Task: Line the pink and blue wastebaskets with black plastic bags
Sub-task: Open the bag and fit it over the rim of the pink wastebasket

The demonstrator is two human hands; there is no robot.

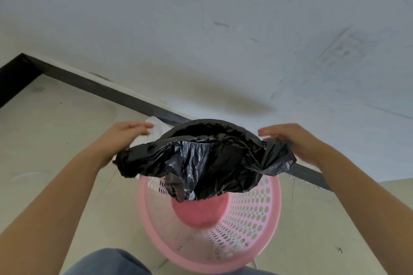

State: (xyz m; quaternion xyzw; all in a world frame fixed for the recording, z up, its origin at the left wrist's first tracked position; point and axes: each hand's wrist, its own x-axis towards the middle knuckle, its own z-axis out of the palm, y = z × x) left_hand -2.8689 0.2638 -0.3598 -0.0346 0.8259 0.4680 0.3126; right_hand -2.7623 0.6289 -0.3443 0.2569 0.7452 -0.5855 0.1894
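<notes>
One pink wastebasket (pixel 252 214) on floor (pixel 55 136) — one black bag (pixel 201 154) stretched above it. Two hands: left hand (pixel 125 137), right hand (pixel 297 143), each grip closed on bag edge.

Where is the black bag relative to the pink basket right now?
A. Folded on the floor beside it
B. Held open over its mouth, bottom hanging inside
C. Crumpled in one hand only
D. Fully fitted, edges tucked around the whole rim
B: both hands, left hand and right hand, spread the bag above the basket; its near rim is bare.
</notes>
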